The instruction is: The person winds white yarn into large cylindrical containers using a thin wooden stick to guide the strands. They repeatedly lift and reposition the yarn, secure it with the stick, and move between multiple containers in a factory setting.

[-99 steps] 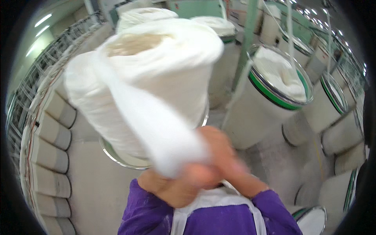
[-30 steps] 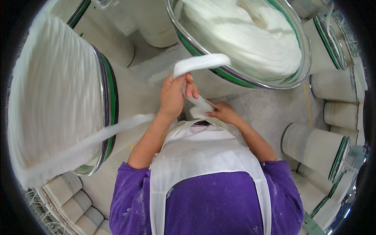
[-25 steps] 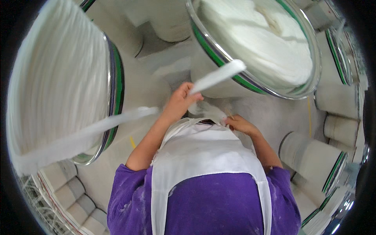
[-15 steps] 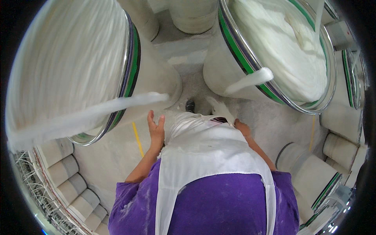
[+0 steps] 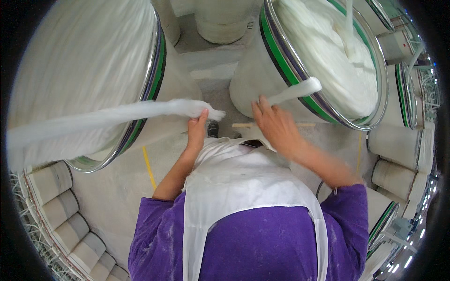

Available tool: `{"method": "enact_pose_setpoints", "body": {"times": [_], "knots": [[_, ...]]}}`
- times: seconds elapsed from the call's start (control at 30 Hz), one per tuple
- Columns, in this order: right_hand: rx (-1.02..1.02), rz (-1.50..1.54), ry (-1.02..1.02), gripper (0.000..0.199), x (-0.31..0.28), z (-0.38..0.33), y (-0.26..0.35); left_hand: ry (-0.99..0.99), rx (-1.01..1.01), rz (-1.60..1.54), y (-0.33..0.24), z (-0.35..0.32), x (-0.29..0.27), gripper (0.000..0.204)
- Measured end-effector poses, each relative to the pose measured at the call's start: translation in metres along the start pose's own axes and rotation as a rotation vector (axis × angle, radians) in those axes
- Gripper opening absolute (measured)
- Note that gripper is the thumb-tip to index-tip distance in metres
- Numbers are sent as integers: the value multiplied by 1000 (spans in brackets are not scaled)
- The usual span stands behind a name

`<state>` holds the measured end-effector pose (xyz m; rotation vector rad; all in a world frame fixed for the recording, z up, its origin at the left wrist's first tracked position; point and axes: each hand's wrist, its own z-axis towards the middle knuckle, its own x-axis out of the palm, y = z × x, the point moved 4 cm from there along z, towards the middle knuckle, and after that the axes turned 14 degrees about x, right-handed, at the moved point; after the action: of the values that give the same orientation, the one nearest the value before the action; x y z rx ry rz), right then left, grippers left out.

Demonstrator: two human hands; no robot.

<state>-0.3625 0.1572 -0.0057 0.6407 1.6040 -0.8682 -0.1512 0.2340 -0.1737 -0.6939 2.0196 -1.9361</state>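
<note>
Strand gathering seems the step: left of the green-banded can point(image 5: 248, 77), the left hand point(image 5: 197, 129) pinches the long strand point(image 5: 140, 111) near its end, while the right hand point(image 5: 281, 126), loosely open, is beside the short strand point(image 5: 300, 89) at the can's rim, contact unclear, and likely must close next.

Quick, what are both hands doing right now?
Left hand: closed, pinching a white fiber sliver near its end.
Right hand: near another sliver; its grip cannot be told.
</note>
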Motion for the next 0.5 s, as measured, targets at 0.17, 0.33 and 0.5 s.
{"method": "enact_pose_setpoints", "body": {"times": [0.17, 0.33, 0.5], "knots": [[-75, -563, 372, 16, 12, 44, -4, 71, -54, -12, 8, 1, 6, 36], [-24, 50, 249, 16, -24, 42, -14, 196, -235, -169, -15, 1, 16, 37], [358, 1300, 362, 32, -59, 53, -42, 276, -276, -553, -91, 9, 52, 34]]}}
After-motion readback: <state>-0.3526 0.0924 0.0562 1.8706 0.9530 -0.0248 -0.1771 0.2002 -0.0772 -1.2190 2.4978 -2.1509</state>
